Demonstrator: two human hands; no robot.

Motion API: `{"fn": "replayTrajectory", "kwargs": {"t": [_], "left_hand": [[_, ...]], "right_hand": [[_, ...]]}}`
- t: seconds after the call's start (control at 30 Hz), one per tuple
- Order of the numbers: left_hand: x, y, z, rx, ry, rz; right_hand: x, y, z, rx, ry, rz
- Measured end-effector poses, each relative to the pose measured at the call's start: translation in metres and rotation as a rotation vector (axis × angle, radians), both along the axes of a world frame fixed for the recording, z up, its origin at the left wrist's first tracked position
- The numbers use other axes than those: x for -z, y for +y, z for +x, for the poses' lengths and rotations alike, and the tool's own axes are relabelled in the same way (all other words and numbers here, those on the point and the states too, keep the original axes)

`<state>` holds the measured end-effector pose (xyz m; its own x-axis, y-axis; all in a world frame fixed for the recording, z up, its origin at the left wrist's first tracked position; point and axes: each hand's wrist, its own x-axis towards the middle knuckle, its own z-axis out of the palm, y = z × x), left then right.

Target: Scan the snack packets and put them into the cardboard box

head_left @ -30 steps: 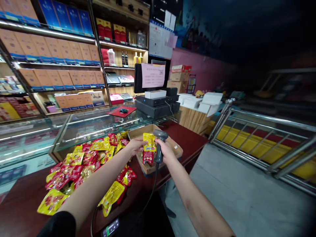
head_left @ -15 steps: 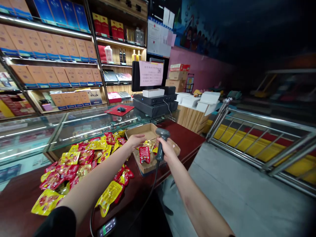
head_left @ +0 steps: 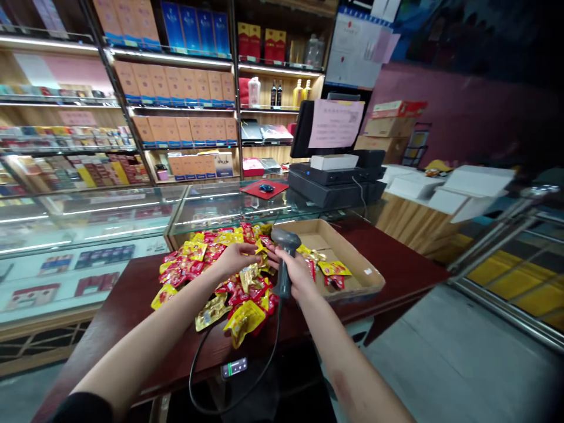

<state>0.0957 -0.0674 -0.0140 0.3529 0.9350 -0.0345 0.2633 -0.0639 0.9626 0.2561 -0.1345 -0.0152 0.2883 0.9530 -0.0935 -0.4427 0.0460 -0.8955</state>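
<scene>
My right hand (head_left: 298, 271) is wrapped round the grip of a dark grey barcode scanner (head_left: 284, 281), whose cable loops down past the table edge. My left hand (head_left: 238, 258) reaches over a heap of red and yellow snack packets (head_left: 194, 252), its fingers pointing right toward the scanner. Those fingers look slightly spread, with nothing visible in them. Right of the scanner, an open cardboard tray (head_left: 365, 281) holds several packets, a yellow one (head_left: 333, 268) among them. The heap lies directly on the dark red table.
A phone (head_left: 234, 368) lies near the table's front edge. Behind stand a glass counter (head_left: 176, 202), a mouse (head_left: 266, 188) on a red mat, and a monitor (head_left: 304, 129) with a pink notice. Metal railings (head_left: 506, 282) are at the right.
The view has turned left. My left hand has moved from over the tray to over the packet heap. The scanner, still in my right hand, has shifted from the tray to its left side.
</scene>
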Motion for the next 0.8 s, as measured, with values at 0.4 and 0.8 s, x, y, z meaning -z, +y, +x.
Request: {"fn": "replayTrajectory", "kwargs": {"t": [0.4, 0.8], "left_hand": [[0.064, -0.094, -0.057, 0.034, 0.548, 0.217], [0.075, -0.102, -0.046, 0.106, 0.662, 0.250]], "right_hand": [[0.033, -0.041, -0.083, -0.231, -0.009, -0.064], [0.038, -0.046, -0.072, -0.194, -0.037, -0.049]]}}
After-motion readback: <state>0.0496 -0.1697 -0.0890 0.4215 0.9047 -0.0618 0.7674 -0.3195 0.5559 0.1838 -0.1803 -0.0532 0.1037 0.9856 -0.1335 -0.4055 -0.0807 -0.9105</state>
